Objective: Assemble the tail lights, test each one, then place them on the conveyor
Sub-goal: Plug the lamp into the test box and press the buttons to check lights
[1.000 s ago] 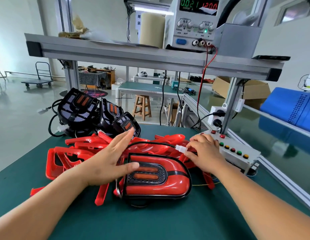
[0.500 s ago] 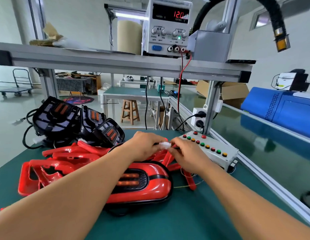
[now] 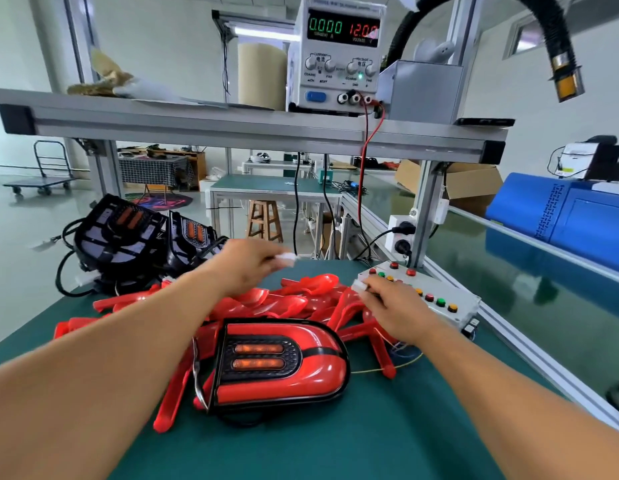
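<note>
The left hand (image 3: 245,268) pinches a white plug (image 3: 286,258), the right hand (image 3: 394,306) pinches a white connector (image 3: 359,285) beside the button box (image 3: 443,301), the tail light (image 3: 280,362) lies on the green table (image 3: 335,441), and the power supply (image 3: 339,53) reads 0.000 CURRENT, 12.0 VOLTAGE.

I count one finished glossy red tail light with a black centre panel (image 3: 280,362). There are two plugs: a first white plastic plug (image 3: 288,258) pinched in my left hand (image 3: 247,268), and a second white plastic plug (image 3: 358,285) at the fingertips of my right hand (image 3: 393,308). Two black ribbed lamp housings (image 3: 121,233) show plainly. There is one grey button box (image 3: 464,303). The loose red plastic lens shells (image 3: 294,299) are too heaped to count.
</note>
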Demonstrator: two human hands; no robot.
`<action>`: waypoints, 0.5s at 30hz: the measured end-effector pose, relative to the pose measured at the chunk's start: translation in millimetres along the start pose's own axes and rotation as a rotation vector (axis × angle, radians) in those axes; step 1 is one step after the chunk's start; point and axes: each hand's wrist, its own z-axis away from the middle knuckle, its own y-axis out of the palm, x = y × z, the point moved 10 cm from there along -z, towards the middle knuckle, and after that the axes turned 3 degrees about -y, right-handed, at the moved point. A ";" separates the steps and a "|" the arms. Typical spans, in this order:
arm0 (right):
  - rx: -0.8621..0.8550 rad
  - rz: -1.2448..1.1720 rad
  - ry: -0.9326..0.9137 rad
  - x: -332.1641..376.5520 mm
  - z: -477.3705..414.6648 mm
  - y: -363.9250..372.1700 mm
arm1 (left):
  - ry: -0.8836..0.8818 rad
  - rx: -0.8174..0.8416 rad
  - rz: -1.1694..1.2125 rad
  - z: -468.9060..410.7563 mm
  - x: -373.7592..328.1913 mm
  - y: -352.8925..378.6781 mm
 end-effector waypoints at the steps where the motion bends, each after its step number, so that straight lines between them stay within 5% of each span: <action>1: 0.018 0.005 0.043 -10.3 4.9 0.7 | -0.028 -0.035 0.045 3.3 11.1 -9.7; 6: 0.112 0.282 0.131 -8.7 9.1 12.2 | -0.081 -0.169 0.149 2.9 20.1 -38.0; 10: 0.060 0.025 -0.030 48.0 7.7 10.5 | -0.175 -0.018 0.080 4.8 29.8 -36.6; 15: 0.265 0.044 0.193 46.8 18.8 45.7 | -0.387 0.003 -0.041 35.9 56.2 -37.4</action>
